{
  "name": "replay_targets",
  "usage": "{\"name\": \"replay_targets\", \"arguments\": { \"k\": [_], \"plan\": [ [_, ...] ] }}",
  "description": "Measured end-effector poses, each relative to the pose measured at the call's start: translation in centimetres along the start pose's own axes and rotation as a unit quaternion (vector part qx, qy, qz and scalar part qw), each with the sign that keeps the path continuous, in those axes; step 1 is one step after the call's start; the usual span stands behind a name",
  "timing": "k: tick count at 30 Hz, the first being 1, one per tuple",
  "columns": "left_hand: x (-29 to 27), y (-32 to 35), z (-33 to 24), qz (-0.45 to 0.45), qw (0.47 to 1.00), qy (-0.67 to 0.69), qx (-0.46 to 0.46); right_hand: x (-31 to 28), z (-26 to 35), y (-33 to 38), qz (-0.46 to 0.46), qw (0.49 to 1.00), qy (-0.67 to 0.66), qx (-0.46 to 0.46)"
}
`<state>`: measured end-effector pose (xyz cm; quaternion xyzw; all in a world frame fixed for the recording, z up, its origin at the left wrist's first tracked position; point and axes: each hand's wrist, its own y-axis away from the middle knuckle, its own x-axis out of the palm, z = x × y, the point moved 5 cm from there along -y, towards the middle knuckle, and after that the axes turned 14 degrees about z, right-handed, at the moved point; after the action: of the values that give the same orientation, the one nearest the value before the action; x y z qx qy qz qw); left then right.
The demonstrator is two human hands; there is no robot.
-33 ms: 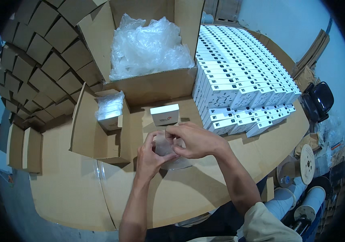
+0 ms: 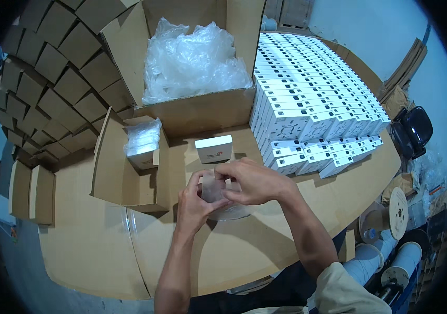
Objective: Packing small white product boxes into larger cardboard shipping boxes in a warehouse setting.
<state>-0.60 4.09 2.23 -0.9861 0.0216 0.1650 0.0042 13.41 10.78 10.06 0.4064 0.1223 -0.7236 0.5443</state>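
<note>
Between both hands, just above the cardboard-covered table, is a clear plastic bag; its lower part spreads out below the fingers. My left hand grips the bag's left side, thumb and fingers closed on it. From the right, my right hand pinches the bag's upper edge with bent fingers. A small white box stands upright right behind the hands, touching neither. To their left, an open brown carton holds several plastic-wrapped white boxes at its far end.
A large open carton full of clear plastic bags stands at the back. Rows of stacked white boxes fill the right rear. Brown cartons are piled at the left. Spools stand off the table's right edge.
</note>
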Motion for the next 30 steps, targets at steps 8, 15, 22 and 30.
{"name": "replay_targets", "arguments": {
  "k": [8, 15, 22, 30],
  "plan": [
    [-0.1, 0.1, 0.1, -0.010, 0.999, 0.009, 0.031, 0.3, 0.2, -0.6, 0.016, 0.998, 0.024, -0.055],
    [-0.4, 0.1, 0.2, -0.014, 0.998, 0.034, -0.052, -0.7, -1.5, -0.3, -0.200, 0.957, -0.198, -0.068],
    [-0.8, -0.1, 1.3, -0.062, 0.993, 0.099, 0.010, 0.2, -2.1, 0.3, -0.288, 0.952, -0.039, -0.097],
    [-0.5, -0.2, 2.5, -0.009, 0.994, 0.109, -0.021, -0.2, -1.0, 0.4, -0.235, 0.965, -0.055, -0.100]
  ]
}}
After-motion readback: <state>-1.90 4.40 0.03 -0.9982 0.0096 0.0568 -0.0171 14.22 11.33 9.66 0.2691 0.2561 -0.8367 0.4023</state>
